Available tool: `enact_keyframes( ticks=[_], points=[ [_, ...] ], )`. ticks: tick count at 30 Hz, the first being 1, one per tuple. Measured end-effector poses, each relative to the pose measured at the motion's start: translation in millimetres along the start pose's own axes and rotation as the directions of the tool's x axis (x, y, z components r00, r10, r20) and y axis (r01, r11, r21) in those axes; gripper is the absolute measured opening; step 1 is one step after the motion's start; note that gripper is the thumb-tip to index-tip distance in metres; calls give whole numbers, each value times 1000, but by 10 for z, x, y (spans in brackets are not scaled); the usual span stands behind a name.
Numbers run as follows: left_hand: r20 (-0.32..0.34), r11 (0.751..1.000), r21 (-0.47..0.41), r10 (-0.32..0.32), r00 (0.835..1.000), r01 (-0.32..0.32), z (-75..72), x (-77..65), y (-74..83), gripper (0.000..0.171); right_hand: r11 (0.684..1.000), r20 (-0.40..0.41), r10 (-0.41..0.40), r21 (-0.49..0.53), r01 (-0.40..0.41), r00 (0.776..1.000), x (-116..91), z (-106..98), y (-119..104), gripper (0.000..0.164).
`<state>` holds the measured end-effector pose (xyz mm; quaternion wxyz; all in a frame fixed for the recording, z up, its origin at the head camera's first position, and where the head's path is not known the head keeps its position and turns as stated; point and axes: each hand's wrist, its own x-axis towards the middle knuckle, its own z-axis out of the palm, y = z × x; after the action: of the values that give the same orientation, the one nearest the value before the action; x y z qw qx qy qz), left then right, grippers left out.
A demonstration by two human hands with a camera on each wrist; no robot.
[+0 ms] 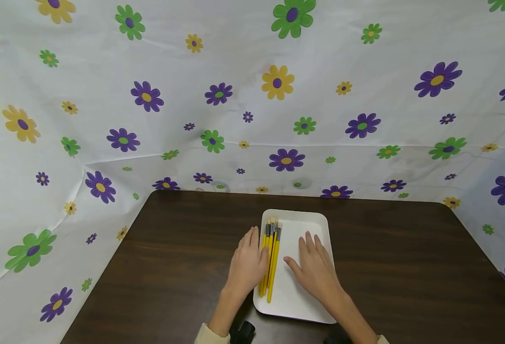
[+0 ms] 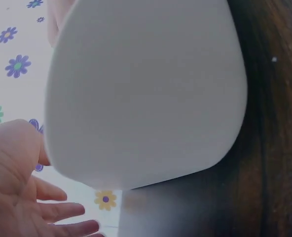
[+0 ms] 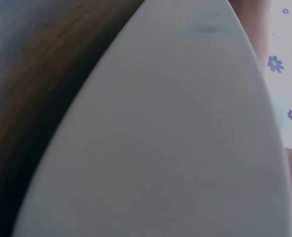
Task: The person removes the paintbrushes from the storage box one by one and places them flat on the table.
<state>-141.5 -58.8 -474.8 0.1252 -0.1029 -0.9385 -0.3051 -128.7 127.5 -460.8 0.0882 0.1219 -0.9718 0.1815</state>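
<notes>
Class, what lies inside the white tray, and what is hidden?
In the white tray, yellow-handled paintbrushes lie along the left side, bristles pointing away. The left hand partly covers them; anything beneath the right hand cannot be seen.

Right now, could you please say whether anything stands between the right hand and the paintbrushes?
Nothing visible does: bare white tray lies between the right hand and the paintbrushes. The left hand partly covers them.

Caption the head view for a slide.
A person's arms stretch over a white tray on a brown table, yellow-handled brushes lying along the tray's left side.
</notes>
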Motion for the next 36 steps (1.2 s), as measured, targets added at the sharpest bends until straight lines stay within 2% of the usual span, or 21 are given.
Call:
enact_keyframes(
  ticks=[3, 6, 8, 12, 18, 23, 27, 36],
  points=[
    [-3, 992, -105, -76, 997, 75, 1, 7, -24, 54, 1000, 5, -2, 17, 2, 1000, 18, 15, -33, 60],
    [10, 970, -203, -138, 990, 137, -4, 28, -41, 49, 998, 11, 10, 59, -11, 1000, 42, 42, -58, 56],
    [28, 950, -261, -168, 985, 169, -14, 44, -49, 46, 996, 17, 19, 92, -20, 1000, 61, 60, -67, 52],
    [64, 923, -321, -203, 977, 213, -26, 65, -81, 45, 981, 50, 43, 189, -51, 998, 106, 104, -71, 46],
    [130, 894, -364, -229, 965, 262, 1, 89, -138, 47, 916, 109, 85, 383, -121, 990, 146, 187, -47, 40],
    [174, 863, -416, -235, 956, 287, 5, 95, -153, 48, 890, 105, 87, 438, -124, 991, 154, 243, -33, 34],
    [180, 848, -443, -232, 956, 289, 2, 94, -169, 48, 863, 131, 111, 479, -161, 985, 165, 265, -61, 31],
    [181, 825, -491, -220, 959, 282, -7, 90, -189, 47, 742, 244, 214, 589, -320, 946, 230, 279, -212, 34]
  ],
)
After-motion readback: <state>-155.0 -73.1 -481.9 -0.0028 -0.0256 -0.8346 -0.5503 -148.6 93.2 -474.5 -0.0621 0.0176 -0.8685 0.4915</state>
